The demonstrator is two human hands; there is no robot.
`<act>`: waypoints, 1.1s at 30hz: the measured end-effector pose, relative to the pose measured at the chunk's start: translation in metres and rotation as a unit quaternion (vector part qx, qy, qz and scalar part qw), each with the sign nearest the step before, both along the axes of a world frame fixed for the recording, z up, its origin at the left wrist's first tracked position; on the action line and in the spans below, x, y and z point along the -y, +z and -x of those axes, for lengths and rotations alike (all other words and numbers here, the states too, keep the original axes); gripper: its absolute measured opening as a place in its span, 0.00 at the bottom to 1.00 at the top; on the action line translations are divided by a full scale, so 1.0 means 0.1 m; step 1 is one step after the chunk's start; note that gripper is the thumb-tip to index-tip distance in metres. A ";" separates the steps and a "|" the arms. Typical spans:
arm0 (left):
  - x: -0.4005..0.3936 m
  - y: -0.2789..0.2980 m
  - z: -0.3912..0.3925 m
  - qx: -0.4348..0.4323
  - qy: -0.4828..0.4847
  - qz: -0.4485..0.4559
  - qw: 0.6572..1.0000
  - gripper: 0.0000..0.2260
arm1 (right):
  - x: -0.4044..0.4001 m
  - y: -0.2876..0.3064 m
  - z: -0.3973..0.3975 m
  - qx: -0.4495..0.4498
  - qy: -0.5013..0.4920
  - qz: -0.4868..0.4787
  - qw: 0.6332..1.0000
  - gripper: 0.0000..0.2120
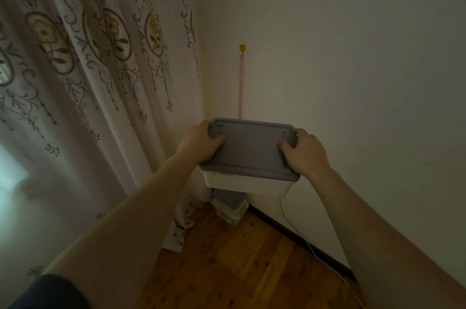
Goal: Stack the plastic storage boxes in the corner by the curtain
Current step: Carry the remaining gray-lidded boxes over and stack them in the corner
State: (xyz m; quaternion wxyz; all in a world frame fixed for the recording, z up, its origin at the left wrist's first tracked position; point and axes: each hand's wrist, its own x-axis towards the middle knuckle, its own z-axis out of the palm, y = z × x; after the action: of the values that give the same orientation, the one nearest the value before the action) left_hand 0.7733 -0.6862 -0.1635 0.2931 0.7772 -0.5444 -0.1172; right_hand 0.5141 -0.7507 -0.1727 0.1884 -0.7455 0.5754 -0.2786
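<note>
Holding a grey-lidded white storage box [248, 157] in mid-air, left hand [199, 143] and right hand [306, 152] clamped on its ends | directly above grey-lidded box [230, 204] in curtain [100, 69] corner | judged: lowering left.

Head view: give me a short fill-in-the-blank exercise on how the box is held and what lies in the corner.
1. The held box has a white body and a ____ lid.
2. It is gripped at its two ends by ____ hands, the left hand and the right hand.
3. Below it, in the corner, another box sits on the ____ floor.
4. A white ____ runs along the wall's foot.

Missing words: grey; both; wooden; cable
</note>
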 end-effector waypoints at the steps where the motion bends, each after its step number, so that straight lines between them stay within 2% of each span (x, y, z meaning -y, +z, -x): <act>1: 0.06 -0.03 -0.07 -0.002 0.000 -0.005 1.000 0.28 | 0.06 -0.04 -0.07 -0.001 0.002 -0.003 1.000 0.25; 9: 0.75 -0.32 -0.81 -0.034 -0.025 -0.032 0.999 0.28 | 0.64 -0.28 -0.82 -0.007 -0.015 -0.034 0.999 0.27; 18: 1.59 -0.48 -1.65 -0.037 -0.070 -0.026 0.997 0.21 | 1.25 -0.48 -1.63 -0.003 -0.057 -0.052 0.997 0.25; 33: 2.79 -1.36 -1.97 -0.055 -0.085 -0.095 0.990 0.19 | 2.25 -1.38 -1.97 -0.006 -0.106 -0.146 0.984 0.29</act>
State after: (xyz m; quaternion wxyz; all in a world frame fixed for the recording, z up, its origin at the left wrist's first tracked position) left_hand 0.9707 -0.9654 -0.2997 0.2363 0.7447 -0.5779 -0.2358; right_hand 0.7108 -0.9760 -0.3109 0.2613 -0.6467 0.6865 -0.2055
